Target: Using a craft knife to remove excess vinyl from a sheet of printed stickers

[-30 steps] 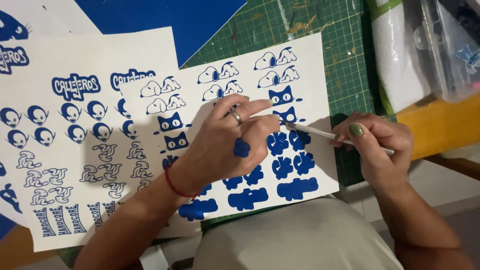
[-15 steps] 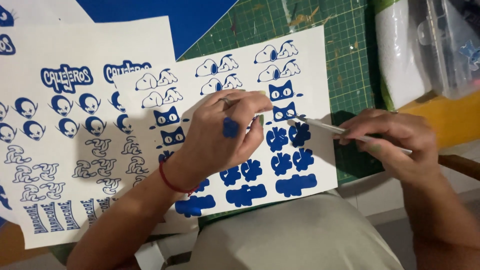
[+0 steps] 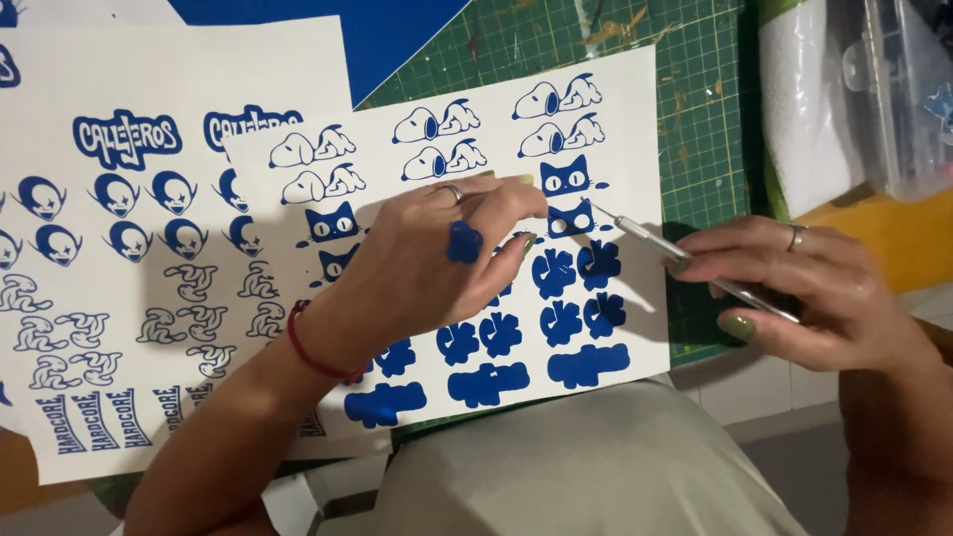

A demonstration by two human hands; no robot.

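In the head view, the left hand [image 3: 437,263] pressed flat, fingers spread, on the sticker sheet [image 3: 606,129] atop the green cutting mat [image 3: 695,60]. The right hand [image 3: 794,293] pinched a weeding tool [image 3: 685,258], tip at a blue cat decal [image 3: 564,179]. A shallow tip angle and firm pressure on the sheet would likely spare the decal.
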